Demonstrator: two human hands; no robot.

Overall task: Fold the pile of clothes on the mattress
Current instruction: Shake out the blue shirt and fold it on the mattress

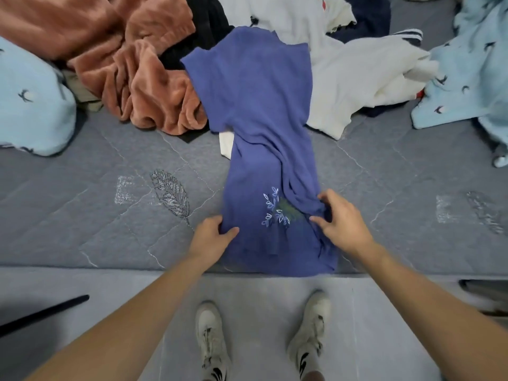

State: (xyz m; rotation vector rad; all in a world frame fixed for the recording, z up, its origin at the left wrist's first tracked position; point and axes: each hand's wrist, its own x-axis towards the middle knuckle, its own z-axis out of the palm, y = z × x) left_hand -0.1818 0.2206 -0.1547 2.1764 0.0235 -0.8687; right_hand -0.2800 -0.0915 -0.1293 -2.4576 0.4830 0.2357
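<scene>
A blue shirt (255, 127) with a small leaf embroidery lies stretched lengthwise on the grey mattress (96, 215), its far end resting on the pile of clothes. My left hand (211, 235) grips its left edge near the front of the mattress, thumb on top of the cloth. On the other side, my right hand (341, 218) pinches a bunched fold of the shirt's right edge beside the embroidery. The near end of the shirt reaches the mattress's front edge.
Behind the shirt lie a rust fleece garment (132, 64), white clothes (357, 78) and a black piece (209, 26). Light blue printed fabric sits at the left (30, 105) and the right (472, 72). My shoes (211, 339) stand on the floor below.
</scene>
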